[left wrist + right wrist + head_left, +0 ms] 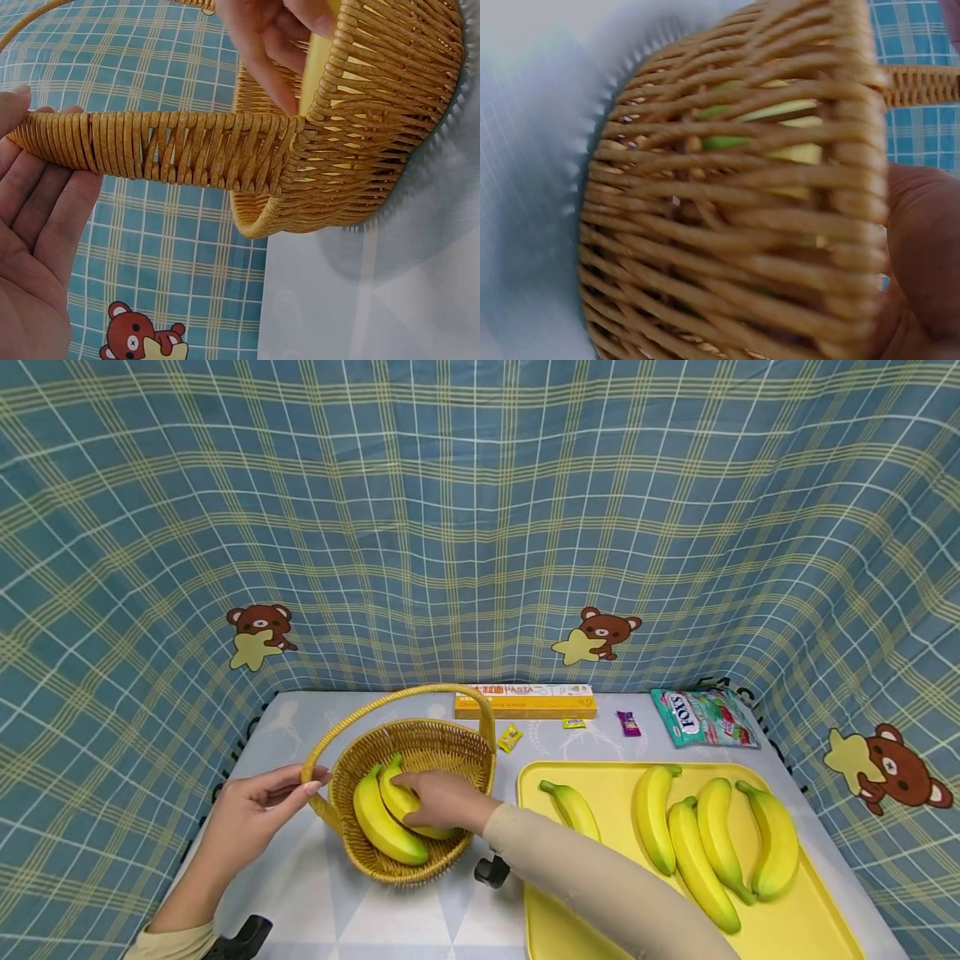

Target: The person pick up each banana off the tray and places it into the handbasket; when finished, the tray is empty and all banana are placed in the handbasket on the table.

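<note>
Right hand (442, 799): yours reaches into the basket (450, 745), fingers curled over the inner banana (401, 800).
Left hand (255, 806): your fingers lie straight and relaxed against the basket's handle (318, 753) near its left base, steadying it without wrapping it.
Second banana (378, 822): lies in the basket, just beside the held one.
Tray (813, 914): right of the basket on the table (300, 893), carrying five bananas.

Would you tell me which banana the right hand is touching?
The inner banana in the basket, under the right hand; its neighbour lies untouched.
</note>
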`<state>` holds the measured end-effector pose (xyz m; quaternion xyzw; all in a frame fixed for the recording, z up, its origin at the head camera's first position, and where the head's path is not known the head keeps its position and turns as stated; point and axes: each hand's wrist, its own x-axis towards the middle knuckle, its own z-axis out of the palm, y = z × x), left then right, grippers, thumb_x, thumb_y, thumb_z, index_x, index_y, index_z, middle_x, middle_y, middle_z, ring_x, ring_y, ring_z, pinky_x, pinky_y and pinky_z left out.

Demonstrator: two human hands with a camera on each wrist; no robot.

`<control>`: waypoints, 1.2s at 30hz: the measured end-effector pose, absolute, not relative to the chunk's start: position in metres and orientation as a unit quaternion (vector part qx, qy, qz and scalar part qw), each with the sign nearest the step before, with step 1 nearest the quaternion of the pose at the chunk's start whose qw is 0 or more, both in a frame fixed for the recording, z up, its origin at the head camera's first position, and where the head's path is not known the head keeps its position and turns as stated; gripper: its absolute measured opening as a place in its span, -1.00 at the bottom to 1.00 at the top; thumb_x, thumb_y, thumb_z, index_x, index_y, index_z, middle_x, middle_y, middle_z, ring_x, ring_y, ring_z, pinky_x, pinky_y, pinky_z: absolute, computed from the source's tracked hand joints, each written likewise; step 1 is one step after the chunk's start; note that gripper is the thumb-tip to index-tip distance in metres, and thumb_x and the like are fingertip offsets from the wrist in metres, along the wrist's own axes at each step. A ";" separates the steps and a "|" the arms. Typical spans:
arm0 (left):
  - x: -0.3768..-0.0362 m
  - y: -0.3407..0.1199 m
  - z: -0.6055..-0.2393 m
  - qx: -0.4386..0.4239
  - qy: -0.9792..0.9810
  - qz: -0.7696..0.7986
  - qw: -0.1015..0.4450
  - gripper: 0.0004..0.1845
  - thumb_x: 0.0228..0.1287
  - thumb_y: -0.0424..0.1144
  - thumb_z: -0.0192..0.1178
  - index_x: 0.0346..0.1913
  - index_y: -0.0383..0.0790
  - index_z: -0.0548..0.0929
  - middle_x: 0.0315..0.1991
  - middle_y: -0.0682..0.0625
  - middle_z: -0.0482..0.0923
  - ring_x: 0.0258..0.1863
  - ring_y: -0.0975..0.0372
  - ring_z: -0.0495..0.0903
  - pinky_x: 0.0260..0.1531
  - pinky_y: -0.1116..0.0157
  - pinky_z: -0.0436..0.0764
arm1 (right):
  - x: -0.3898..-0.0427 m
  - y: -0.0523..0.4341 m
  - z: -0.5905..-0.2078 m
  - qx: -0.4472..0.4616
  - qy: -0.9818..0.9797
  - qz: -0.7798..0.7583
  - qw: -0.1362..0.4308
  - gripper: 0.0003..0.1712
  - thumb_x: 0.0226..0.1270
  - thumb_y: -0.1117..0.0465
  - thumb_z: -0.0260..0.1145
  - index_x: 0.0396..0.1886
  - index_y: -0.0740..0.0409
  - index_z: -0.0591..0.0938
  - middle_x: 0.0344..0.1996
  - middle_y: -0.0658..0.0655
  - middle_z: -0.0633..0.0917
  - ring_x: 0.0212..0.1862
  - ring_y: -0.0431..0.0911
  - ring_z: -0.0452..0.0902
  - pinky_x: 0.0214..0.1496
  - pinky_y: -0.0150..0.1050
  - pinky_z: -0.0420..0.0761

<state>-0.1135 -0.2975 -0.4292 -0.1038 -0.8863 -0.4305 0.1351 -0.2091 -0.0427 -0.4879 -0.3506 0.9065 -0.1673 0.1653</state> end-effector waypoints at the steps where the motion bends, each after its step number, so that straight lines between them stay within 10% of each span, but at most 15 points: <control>1: -0.113 -0.298 -0.429 -0.104 -0.887 -0.430 0.136 -0.78 0.42 -0.31 0.30 0.04 -0.29 0.76 -0.11 -0.05 0.79 -0.13 0.39 0.74 -0.18 0.54 0.67 | -0.209 -0.044 -0.490 -0.350 0.906 -0.167 0.168 -0.21 0.31 -0.05 0.46 0.51 -0.15 0.42 0.23 -0.04 0.65 0.06 -0.21 0.59 0.00 -0.32 0.61; 6: -0.114 -0.298 -0.428 -0.104 -0.889 -0.424 0.139 -0.78 0.42 -0.29 0.30 0.03 -0.28 0.77 -0.11 -0.03 0.79 -0.13 0.38 0.74 -0.18 0.55 0.67 | -0.209 -0.046 -0.492 -0.349 0.903 -0.179 0.176 -0.15 0.32 -0.08 0.47 0.54 -0.11 0.37 0.29 0.01 0.61 0.22 -0.15 0.57 0.26 -0.30 0.55; 36: -0.114 -0.298 -0.429 -0.110 -0.880 -0.440 0.140 -0.80 0.39 -0.39 0.31 0.02 -0.29 0.77 -0.12 -0.01 0.79 -0.10 0.48 0.70 -0.18 0.52 0.68 | -0.205 -0.025 -0.480 -0.354 0.895 -0.214 0.165 -0.24 0.40 0.01 0.38 0.55 -0.11 0.36 0.39 0.02 0.51 0.39 -0.08 0.42 0.40 -0.20 0.46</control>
